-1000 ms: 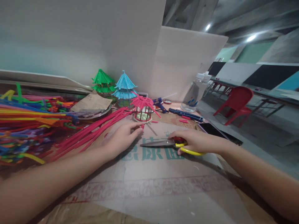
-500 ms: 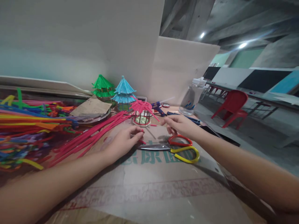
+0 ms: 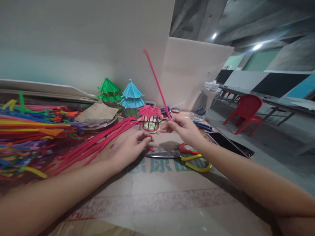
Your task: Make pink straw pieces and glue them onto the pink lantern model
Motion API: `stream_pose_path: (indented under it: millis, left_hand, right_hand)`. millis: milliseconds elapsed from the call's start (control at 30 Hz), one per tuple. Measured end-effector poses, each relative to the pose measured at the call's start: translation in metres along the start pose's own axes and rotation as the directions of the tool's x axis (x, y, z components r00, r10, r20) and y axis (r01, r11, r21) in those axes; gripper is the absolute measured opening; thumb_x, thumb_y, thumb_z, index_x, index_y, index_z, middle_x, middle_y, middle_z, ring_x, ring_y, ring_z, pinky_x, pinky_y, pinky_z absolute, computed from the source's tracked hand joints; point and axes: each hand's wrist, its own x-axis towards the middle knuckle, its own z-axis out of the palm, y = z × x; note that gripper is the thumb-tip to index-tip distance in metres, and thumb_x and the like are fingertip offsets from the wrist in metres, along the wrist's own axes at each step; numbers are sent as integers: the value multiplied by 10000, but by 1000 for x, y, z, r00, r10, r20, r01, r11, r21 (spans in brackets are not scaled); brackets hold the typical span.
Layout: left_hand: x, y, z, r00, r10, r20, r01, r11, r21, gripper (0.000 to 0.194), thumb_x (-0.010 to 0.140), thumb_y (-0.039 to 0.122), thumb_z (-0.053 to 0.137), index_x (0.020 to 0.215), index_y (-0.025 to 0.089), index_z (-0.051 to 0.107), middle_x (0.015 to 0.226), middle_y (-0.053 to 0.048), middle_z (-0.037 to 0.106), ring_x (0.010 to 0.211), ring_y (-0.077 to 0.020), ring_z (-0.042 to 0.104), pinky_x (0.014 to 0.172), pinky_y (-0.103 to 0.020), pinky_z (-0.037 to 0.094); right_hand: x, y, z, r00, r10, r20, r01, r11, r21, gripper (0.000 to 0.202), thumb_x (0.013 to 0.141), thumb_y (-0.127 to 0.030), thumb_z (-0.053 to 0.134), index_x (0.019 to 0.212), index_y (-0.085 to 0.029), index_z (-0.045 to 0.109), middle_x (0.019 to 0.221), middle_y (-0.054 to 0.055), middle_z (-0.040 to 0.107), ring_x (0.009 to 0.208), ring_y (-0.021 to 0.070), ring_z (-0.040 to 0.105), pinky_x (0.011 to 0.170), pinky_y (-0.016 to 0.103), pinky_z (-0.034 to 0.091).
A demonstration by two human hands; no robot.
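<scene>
My right hand (image 3: 180,129) pinches the lower end of a long pink pipe cleaner (image 3: 157,82), which points up and leans left. Curled over the table, my left hand (image 3: 135,146) has a short pink piece (image 3: 149,136) at its fingertips, mostly hidden. Just beyond both hands stands a small pavilion model (image 3: 150,119) with a pink roof, thin brown posts and a pale base. Scissors (image 3: 163,155) with one red and one yellow handle lie below my right hand, blades toward the left.
Pink pipe cleaners (image 3: 98,142) and a multicoloured heap (image 3: 36,131) lie left. Behind stand a green-roofed model (image 3: 108,90) and a blue-roofed one (image 3: 131,95). A glue gun (image 3: 166,112), clear bottle (image 3: 203,101) and phone (image 3: 227,144) are on the table; a red chair (image 3: 246,109) stands beyond.
My right hand has picked up a long pink pipe cleaner from beside the pavilion model and moved slightly left, raising it upright. My left hand has barely moved.
</scene>
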Motion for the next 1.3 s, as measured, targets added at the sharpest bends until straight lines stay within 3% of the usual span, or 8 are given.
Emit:
stream_pose_path:
  millis: [100,233,433,533,667,767,1100,1300]
  left_hand:
    - [4,-6,-5,988,60,-141,-59,998,13,258,877,420,534,938,173,577,988,-49,638,869,-183,652,744,-288,524]
    - [11,-18,-13,965,12,-261,-16,1000,-14,283,862,453,544,949,185,571,947,-26,626,854,-158,605,706,-248,499]
    - [20,-32,-18,953,-45,-299,18,996,-91,282,830,463,583,902,191,572,890,-16,634,758,-144,595,656,-245,486]
    - [16,-29,-14,956,-1,-294,1,1000,0,278,858,465,538,947,205,585,905,-28,661,790,-171,626,703,-283,506]
    - [5,-16,-8,990,142,6,-135,926,352,286,931,394,424,1045,204,604,1115,-84,660,1049,-231,606,943,-374,452]
    - [2,-8,-5,957,179,227,-278,789,548,322,948,322,377,1175,195,567,1292,-112,592,1199,-250,536,1037,-389,382]
    - [33,-9,-1,835,211,508,-533,542,650,210,917,237,428,948,161,621,1033,-116,648,903,-224,609,826,-330,451]
    - [22,5,-40,803,65,593,-562,413,717,234,888,156,448,901,182,680,982,-78,671,910,-209,603,805,-306,436]
  right_hand:
    - [-5,13,-11,1000,-13,17,17,965,-260,302,906,-423,486,804,-176,627,979,74,707,918,198,615,855,341,445]
    - [-9,32,-14,965,152,212,-39,889,-457,330,925,-395,433,754,-173,607,834,61,674,809,201,602,788,336,442]
    - [-23,16,9,896,155,417,-12,946,-325,355,946,-441,397,778,-182,572,788,26,615,736,164,564,735,302,448]
    - [-25,4,13,923,118,367,-73,988,-135,367,921,-491,448,752,-182,553,883,48,650,828,181,592,759,315,465]
    - [-24,3,10,981,34,190,-38,999,18,339,895,-477,506,758,-181,599,1006,70,666,998,212,590,905,367,440]
    - [-26,13,9,998,3,65,-6,999,48,339,878,-487,531,775,-176,616,907,56,654,924,197,593,904,359,431]
    - [-33,35,16,978,205,49,-211,949,236,406,804,-588,583,756,-185,575,699,10,583,655,149,569,621,274,450]
    - [-32,36,14,980,196,18,-196,962,190,389,806,-552,579,753,-168,605,682,8,570,636,134,547,592,246,422]
